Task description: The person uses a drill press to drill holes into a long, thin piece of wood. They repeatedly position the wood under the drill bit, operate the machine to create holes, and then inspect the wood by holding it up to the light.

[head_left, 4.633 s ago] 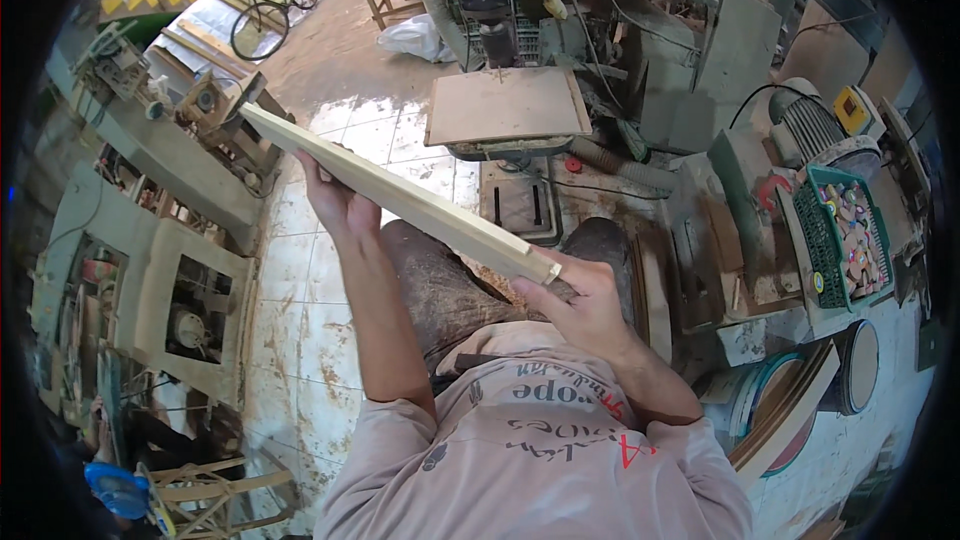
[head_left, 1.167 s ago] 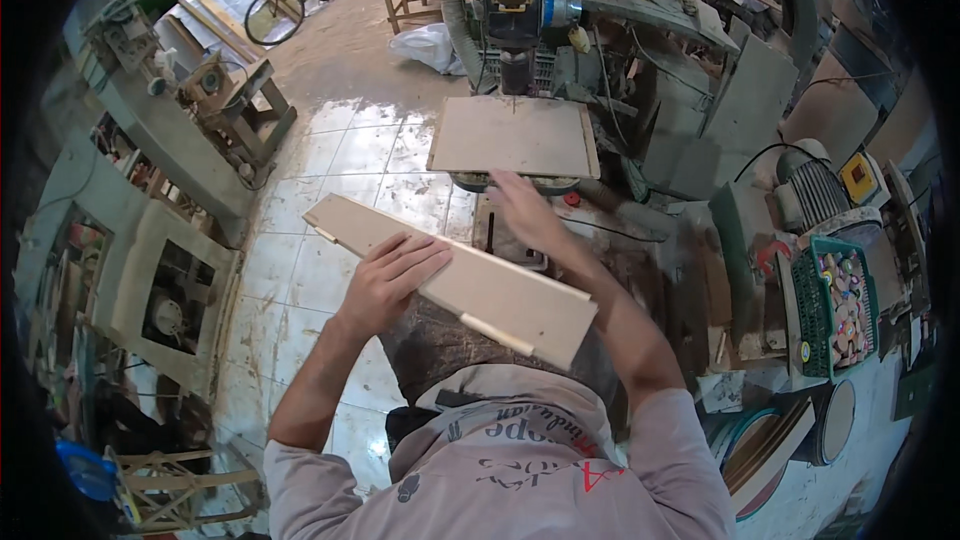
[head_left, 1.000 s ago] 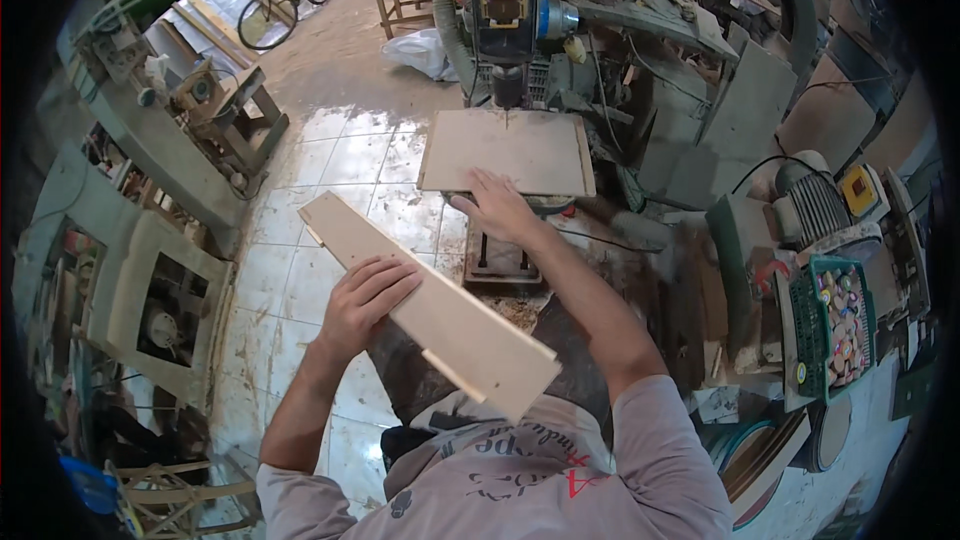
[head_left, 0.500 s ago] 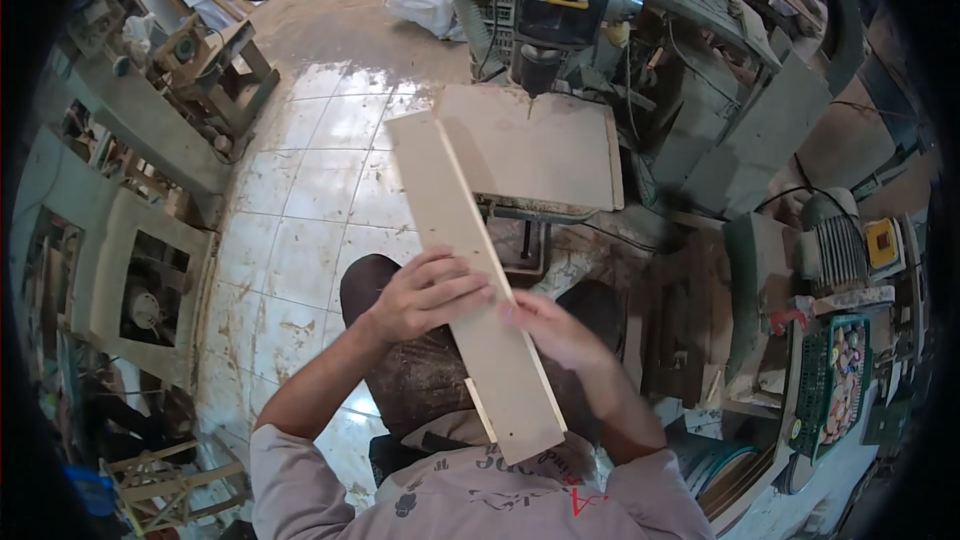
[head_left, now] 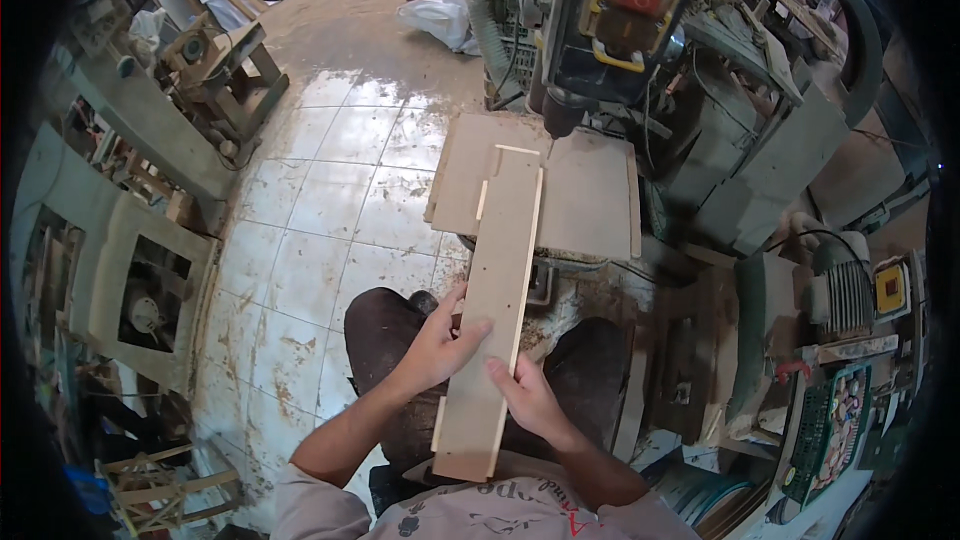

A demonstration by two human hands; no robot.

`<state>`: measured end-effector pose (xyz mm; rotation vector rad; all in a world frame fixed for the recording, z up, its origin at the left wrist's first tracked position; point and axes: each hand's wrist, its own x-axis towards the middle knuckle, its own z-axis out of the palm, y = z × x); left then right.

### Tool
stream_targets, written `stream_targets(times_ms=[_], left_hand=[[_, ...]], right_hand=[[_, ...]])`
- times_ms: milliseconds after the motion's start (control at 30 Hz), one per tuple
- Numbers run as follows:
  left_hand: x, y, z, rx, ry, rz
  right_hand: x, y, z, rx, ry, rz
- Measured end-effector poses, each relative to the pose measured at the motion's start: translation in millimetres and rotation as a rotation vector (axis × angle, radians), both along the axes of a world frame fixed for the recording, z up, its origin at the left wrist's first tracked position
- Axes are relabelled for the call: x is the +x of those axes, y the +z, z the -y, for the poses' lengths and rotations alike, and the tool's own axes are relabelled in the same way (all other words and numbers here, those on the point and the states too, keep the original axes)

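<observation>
A long narrow wooden board [head_left: 500, 250] lies lengthwise between my hands, its near end by my shirt. Thin pale strips run along parts of its edges, and a few small dark holes dot its face. My left hand [head_left: 440, 345] grips the left edge, thumb on top and fingers partly hidden beneath. On the opposite edge my right hand [head_left: 528, 402] holds it with the thumb on the upper face. The board's far end overlaps, in view, a flat worktable panel [head_left: 590, 200] below the chuck [head_left: 565, 118] of a drill press [head_left: 625, 25]; contact there cannot be told.
Ribbed hoses [head_left: 480, 10] hang beside the drill press. To the right are a finned motor [head_left: 843, 275] and a green crate [head_left: 805, 450] of small items. A machine frame [head_left: 150, 270] stands left of the dusty tiled floor [head_left: 300, 240]. Sawdust lies near my knees.
The board has swung so its far end moved right, in front of the drill press. My left hand has gone from lying across its face to holding its left edge. The drill press looks larger.
</observation>
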<state>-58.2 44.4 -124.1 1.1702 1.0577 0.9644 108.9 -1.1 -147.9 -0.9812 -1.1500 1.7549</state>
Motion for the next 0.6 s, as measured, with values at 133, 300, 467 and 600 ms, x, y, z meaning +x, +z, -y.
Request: stream_targets(times_ms=[133,300,467,600], left_hand=[[-14.8,5.9,-11.5,-0.006,-0.035,0.061],[-22.2,-0.5,-15.1,-0.019,-0.033,0.078],[-13.5,-6.1,-14.9,0.024,0.023,0.063],[-12.0,6.2,-17.5,0.002,-0.011,0.073]], right_hand=[[50.8,31.9,-49.1,-0.084,0.038,0.262],[143.7,130.4,-204.2,0.697,-0.530,0.077],[169.4,309.6,-329.5,0.878,-0.792,-0.084],[160.6,382.1,-341.3,0.977,-0.716,-0.056]])
